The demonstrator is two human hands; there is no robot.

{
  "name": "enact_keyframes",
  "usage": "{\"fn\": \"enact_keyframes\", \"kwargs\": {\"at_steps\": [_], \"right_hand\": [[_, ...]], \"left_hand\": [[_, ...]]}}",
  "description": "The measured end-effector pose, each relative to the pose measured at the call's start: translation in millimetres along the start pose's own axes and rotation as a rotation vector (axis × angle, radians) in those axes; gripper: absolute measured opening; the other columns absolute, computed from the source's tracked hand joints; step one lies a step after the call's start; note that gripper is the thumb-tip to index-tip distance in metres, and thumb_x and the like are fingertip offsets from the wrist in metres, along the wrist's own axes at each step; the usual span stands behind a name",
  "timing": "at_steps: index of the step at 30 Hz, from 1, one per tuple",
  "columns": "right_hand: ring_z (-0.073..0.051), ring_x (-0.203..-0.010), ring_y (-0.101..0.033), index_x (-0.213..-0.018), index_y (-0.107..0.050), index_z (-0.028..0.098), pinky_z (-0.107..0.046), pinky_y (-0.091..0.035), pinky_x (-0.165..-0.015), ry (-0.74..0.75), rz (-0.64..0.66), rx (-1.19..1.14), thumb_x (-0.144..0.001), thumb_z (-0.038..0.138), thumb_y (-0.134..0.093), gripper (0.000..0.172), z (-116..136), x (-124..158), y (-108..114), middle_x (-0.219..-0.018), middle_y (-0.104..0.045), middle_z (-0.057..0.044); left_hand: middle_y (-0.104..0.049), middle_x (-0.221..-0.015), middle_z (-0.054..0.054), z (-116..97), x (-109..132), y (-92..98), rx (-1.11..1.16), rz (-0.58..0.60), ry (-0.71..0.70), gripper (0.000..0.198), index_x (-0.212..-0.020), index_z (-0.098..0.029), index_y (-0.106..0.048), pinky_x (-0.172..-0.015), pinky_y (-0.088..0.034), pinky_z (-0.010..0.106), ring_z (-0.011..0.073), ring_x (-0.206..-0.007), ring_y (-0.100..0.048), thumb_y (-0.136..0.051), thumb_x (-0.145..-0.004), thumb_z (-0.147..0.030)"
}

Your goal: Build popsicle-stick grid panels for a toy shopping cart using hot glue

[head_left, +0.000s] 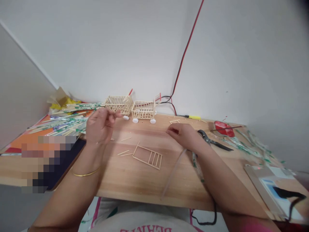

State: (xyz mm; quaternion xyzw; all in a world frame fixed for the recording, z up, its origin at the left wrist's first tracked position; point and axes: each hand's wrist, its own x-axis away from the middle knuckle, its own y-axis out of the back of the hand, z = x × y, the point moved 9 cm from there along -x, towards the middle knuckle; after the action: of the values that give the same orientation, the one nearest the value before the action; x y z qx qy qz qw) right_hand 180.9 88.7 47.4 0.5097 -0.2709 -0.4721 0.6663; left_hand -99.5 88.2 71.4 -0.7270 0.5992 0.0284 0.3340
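Observation:
My left hand [100, 124] is raised over the left of the table, its thumb and fingers curled together; anything between them is too small to make out. Pinched fingertips of my right hand [182, 133] hover over the right of the middle, and what they hold, if anything, is hidden. Between and below the hands lies a flat ladder-like frame of thin wooden sticks [147, 156], with rungs at its right end. A few loose sticks [123, 152] lie to its left. Behind stand two small stick-built carts, one left [116, 101] and one right [143, 111], with white wheels.
Wrapped stick bundles [70, 124] are piled at the left, beside a dark flat object [70, 164]. Dark-handled scissors [216, 141], a red-labelled piece [224, 129] and green-printed wrappers [251, 145] lie right. A yellow marker [194, 117] and red-black cable [187, 48] are by the wall.

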Motion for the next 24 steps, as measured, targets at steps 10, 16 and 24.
{"fn": "enact_keyframes", "kwargs": {"at_steps": [10, 16, 24], "right_hand": [[-0.013, -0.076, -0.06, -0.12, -0.051, 0.021, -0.027, -0.046, -0.071, 0.025, -0.03, -0.557, -0.079, 0.039, -0.062, 0.047, 43, -1, -17, -0.102, -0.064, -0.007], [-0.012, -0.077, -0.062, -0.129, -0.041, 0.027, -0.026, -0.049, -0.067, 0.063, 0.294, -1.021, -0.065, 0.041, -0.075, 0.073, 117, -9, -67, -0.129, -0.051, -0.009], [-0.007, -0.049, -0.043, -0.083, -0.061, 0.016, -0.02, -0.036, -0.049, -0.036, 0.191, -1.195, -0.084, 0.039, -0.055, 0.024, 95, -6, -54, -0.055, -0.048, 0.005]], "left_hand": [[-0.048, -0.043, -0.003, 23, 16, -22.6, 0.328, 0.033, 0.372, 0.041, -0.067, -0.021, -0.068, -0.087, -0.051, 0.039, 0.0112, -0.058, -0.058, -0.046, -0.088, -0.048], [-0.05, -0.047, -0.002, 36, 35, -36.3, 0.413, 0.037, 0.486, 0.05, -0.067, -0.02, -0.068, -0.091, -0.05, 0.038, 0.0108, -0.059, -0.058, -0.038, -0.088, -0.055], [-0.058, -0.055, 0.0, 37, 29, -29.8, 0.226, 0.07, 0.422, 0.043, -0.067, -0.021, -0.066, -0.085, -0.05, 0.043, 0.0145, -0.062, -0.06, -0.049, -0.081, -0.058]]}}
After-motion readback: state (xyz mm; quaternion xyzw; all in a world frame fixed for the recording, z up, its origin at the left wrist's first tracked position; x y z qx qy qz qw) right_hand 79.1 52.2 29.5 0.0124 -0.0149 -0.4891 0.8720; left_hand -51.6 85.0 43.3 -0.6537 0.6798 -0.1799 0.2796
